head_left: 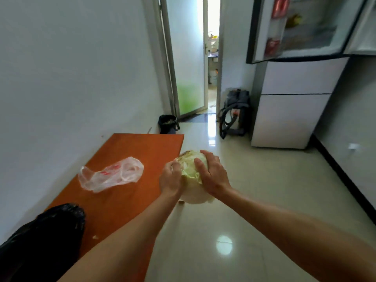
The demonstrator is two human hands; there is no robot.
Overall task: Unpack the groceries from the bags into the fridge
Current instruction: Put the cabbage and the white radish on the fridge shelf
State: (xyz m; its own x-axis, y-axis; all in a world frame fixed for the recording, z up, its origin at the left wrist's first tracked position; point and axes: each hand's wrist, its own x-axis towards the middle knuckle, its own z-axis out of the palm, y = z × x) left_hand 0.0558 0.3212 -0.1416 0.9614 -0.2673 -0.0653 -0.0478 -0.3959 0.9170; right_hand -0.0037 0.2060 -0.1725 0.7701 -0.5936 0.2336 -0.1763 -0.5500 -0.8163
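One black bag (46, 237), crinkled and glossy, slumps on the near left corner of the orange-brown table (126, 210). Just past the table's right edge, over the pale glossy floor tiles, the cabbage (190, 169) is held in the air between both hands. The left hand (171, 178) cups its left flank with fingers curled in. The right hand (213, 176) wraps the other side, fingers spread over the crown.

It is a round, dense-looking head, pale green, with ruffled outer leaves and a browned patch on top. Those loose leaves would likely tear if they took the load, so the palms should bear on the firm body. Keeping both hands on it seems wise until it rests on a shelf.

Farther along, near the middle of the table, lies a thin clear bag (110, 174) with red print, crumpled and flat.

Beyond the table's far edge a small black bin (167, 124) stands by the wall, and a dark backpack (234, 112) leans beside the white fridge (293, 110). Its upper door (270, 29) hangs open, so the carry should probably end in a lift up to that compartment; its contents are too blurred to name.
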